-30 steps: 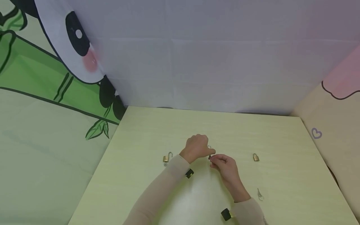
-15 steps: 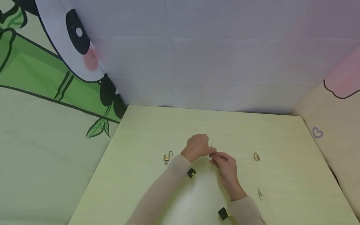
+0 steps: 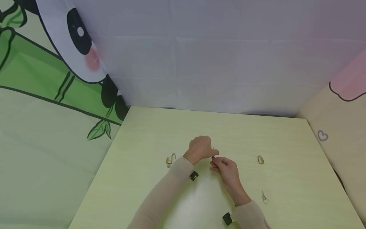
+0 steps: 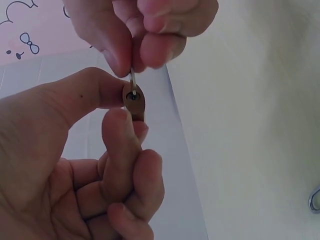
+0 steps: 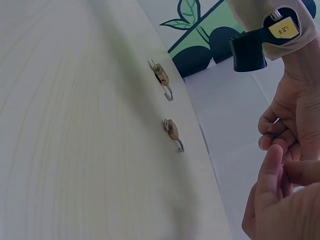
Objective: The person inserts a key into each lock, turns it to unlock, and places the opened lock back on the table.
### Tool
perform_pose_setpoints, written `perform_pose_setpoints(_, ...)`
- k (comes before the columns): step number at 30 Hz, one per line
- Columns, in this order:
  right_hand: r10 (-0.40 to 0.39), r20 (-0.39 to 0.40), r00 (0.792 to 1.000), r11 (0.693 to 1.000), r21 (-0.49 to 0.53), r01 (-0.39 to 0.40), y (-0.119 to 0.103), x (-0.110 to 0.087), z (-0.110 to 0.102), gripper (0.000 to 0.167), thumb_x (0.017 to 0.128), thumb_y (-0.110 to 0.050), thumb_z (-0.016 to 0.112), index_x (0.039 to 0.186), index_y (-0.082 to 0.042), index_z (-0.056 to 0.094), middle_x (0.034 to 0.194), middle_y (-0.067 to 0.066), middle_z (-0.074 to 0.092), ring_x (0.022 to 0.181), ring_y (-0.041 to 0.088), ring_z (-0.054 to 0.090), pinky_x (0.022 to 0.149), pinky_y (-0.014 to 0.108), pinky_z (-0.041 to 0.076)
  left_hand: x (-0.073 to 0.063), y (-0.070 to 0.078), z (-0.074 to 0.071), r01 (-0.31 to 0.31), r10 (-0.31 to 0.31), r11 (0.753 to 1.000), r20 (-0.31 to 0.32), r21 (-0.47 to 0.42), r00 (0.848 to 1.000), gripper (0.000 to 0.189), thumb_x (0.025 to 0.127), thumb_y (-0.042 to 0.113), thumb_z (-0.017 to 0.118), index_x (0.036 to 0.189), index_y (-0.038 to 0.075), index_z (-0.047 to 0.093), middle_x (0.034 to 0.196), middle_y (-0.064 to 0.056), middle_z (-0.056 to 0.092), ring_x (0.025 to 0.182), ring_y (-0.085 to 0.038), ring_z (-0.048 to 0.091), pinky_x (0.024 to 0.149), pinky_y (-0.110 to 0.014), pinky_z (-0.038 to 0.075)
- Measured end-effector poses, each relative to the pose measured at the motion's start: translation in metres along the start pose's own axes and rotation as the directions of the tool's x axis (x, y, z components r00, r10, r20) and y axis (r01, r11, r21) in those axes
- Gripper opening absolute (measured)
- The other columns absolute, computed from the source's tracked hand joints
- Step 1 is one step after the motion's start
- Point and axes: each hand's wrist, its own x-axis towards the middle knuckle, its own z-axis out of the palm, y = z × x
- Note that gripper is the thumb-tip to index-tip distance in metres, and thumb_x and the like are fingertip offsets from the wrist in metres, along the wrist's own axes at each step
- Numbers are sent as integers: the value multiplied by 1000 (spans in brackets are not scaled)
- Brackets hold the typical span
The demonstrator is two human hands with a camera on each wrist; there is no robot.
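My left hand (image 3: 201, 148) holds a small brass padlock (image 4: 135, 107) between thumb and fingers, its keyhole face turned toward the left wrist camera. From the other side my right hand (image 3: 227, 171) pinches a thin silver key (image 4: 132, 81), whose blade reaches into the keyhole. The key's head is hidden in the right fingertips. In the right wrist view both hands (image 5: 290, 205) meet at the right side, and fingers cover most of the lock.
On the table (image 3: 160, 127), a padlock (image 3: 169, 160) with raised shackle lies left of the hands. The right wrist view shows another open padlock (image 5: 173, 130) beside it. A closed padlock (image 3: 260, 160) and a key on a ring (image 3: 264, 197) lie to the right.
My right hand came up closer to the left thumb, then shifted slightly down and left, with its lower fingers now more visible. The left hand stays nearly still, and the table objects have not moved.
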Motion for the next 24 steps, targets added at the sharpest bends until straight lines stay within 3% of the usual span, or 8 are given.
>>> perform_pose_setpoints(6,-43,-19,999,998,-44,43,2,1,3,15,93,6,64,96,21,62,79,14,67,76,28,68,68,33,58,0,0,5,11,-10,1000,-20,18,1000,48,80,38,71,54,18,36,47,8,24,44,-8,23,42,-25,22)
perform_pose_setpoints(12,-73,-23,997,993,-97,71,1,3,5,11,93,6,65,90,16,64,80,15,67,78,31,68,67,33,58,2,-3,5,23,-23,999,-5,-46,1000,47,80,35,71,54,18,36,48,8,24,45,-7,21,42,-24,19)
perform_pose_setpoints(20,7,-5,1000,998,67,-6,-1,6,3,10,92,4,65,86,12,65,81,13,66,78,27,68,70,33,58,1,-4,5,13,-11,994,13,-105,1000,47,80,34,71,55,17,34,50,7,23,46,-7,19,43,-23,17)
perform_pose_setpoints(24,14,-2,1000,996,90,-13,-1,6,3,9,93,4,64,87,11,66,81,13,66,76,23,68,69,31,57,1,-3,3,12,-11,995,11,-103,1000,47,81,34,71,55,17,36,50,7,24,45,-7,20,42,-23,18)
